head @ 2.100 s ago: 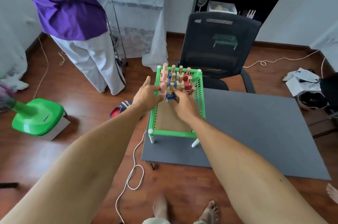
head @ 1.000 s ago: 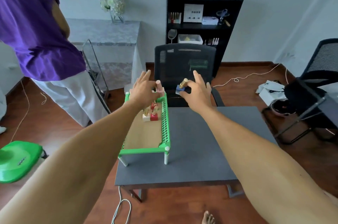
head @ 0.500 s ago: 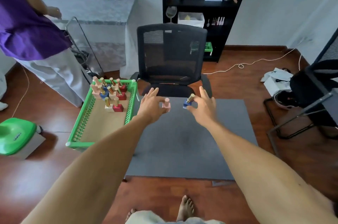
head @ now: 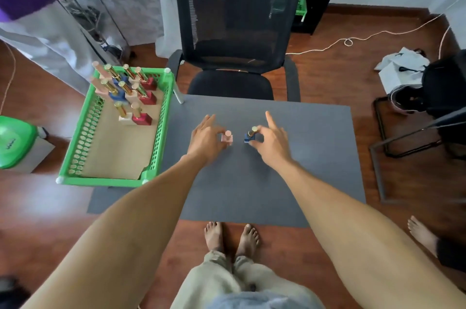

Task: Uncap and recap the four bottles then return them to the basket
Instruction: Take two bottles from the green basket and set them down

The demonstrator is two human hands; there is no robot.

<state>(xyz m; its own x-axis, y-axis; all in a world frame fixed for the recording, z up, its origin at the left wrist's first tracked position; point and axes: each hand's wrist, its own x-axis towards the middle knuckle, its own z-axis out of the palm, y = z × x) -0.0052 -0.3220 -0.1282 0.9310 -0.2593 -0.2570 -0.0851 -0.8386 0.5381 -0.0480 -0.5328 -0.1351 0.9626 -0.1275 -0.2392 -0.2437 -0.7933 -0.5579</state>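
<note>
With two bottles out, the left hand (head: 206, 140) pinches the pink bottle (head: 227, 137) and the right hand (head: 271, 143) the blue bottle (head: 250, 136) on the desk (head: 310, 157). Both remain capped; the basket (head: 75, 157) holds the rest.

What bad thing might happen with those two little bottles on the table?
1. The pink bottle and blue bottle look small and tall, so either might tip as the left hand or right hand lets go.
2. They stand close together; knocking one may topple the other.
3. The basket hangs over the table edge, so a bump might spill its bottles.
</note>
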